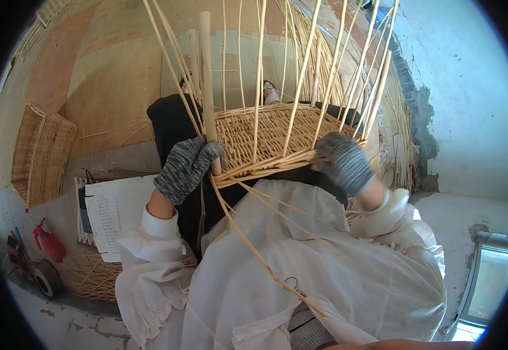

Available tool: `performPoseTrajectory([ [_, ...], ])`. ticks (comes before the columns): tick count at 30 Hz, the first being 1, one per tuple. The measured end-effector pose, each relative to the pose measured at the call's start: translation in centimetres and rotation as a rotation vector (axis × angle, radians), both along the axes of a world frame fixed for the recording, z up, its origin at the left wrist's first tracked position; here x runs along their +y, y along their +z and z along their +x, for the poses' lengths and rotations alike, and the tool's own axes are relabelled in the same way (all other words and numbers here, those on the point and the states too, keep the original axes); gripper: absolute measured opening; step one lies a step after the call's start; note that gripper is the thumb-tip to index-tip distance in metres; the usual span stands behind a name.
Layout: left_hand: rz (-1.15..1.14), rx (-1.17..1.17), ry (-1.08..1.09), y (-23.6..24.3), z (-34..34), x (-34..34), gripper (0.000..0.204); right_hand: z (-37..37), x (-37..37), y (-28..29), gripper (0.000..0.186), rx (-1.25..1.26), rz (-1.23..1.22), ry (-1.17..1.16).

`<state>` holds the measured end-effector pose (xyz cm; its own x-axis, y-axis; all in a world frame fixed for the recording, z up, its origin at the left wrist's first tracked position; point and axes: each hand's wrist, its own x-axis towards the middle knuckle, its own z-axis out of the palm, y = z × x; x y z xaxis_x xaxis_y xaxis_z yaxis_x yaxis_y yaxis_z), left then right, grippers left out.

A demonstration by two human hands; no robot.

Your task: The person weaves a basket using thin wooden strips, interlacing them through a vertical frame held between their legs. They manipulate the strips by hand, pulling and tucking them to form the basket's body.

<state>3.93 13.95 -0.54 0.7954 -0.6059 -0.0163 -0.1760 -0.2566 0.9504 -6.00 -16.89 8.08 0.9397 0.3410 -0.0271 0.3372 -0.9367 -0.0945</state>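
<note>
An unfinished wicker basket [265, 131] rests across my lap on a black cloth [166, 119], its woven base facing up. Thin willow rods and thicker corner posts [206, 70] stand up from its edge. My left hand [185, 166], in a grey knitted glove, is closed at the near left corner, its fingers and thumb against the thick post. At the near right edge my right hand [347, 163], in a matching glove, has its fingers curled by the upright rods. What its fingers pinch is hidden and slightly blurred. Loose rod ends [236, 230] trail from the near left corner over my white smock.
A finished-looking wicker basket [43, 153] lies on the floor to the left. Nearby are a white written sheet [103, 216], a red bottle-like object [50, 242] and a pile of cut rods [95, 277]. Long willow bundles [324, 64] lie beyond the basket, beside a peeling wall [469, 105].
</note>
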Motion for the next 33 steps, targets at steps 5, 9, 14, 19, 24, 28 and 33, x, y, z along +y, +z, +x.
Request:
performPoseTrajectory([
  [5,-0.099,-0.51,-0.037,-0.3,0.2,0.5,0.022,5.2,9.4,6.0,0.024,-0.041,0.551,0.619],
  [9,-0.171,-0.496,0.038,-1.1,-1.1,0.8,0.021,6.0,13.4,0.1,0.013,-0.01,0.278,0.497],
  [14,0.072,-0.144,0.067,1.3,-1.7,-0.3,0.028,2.5,10.7,-4.3,0.023,-0.128,-0.124,0.448],
  [19,-0.446,-0.524,0.821,0.7,-8.4,0.1,0.039,6.8,11.7,0.7,0.029,0.089,-0.1,0.575],
  [24,-0.062,-0.551,1.569,-3.9,-19.9,12.2,0.034,12.1,7.9,6.1,0.021,0.043,0.428,0.306],
  [28,0.462,0.141,1.882,-16.9,-27.5,22.6,0.031,13.6,9.0,8.9,0.021,-0.005,0.456,0.223],
  [33,0.782,0.847,1.529,-28.3,-31.3,24.6,0.026,13.8,10.0,8.7,0.019,0.026,0.338,0.263],
])
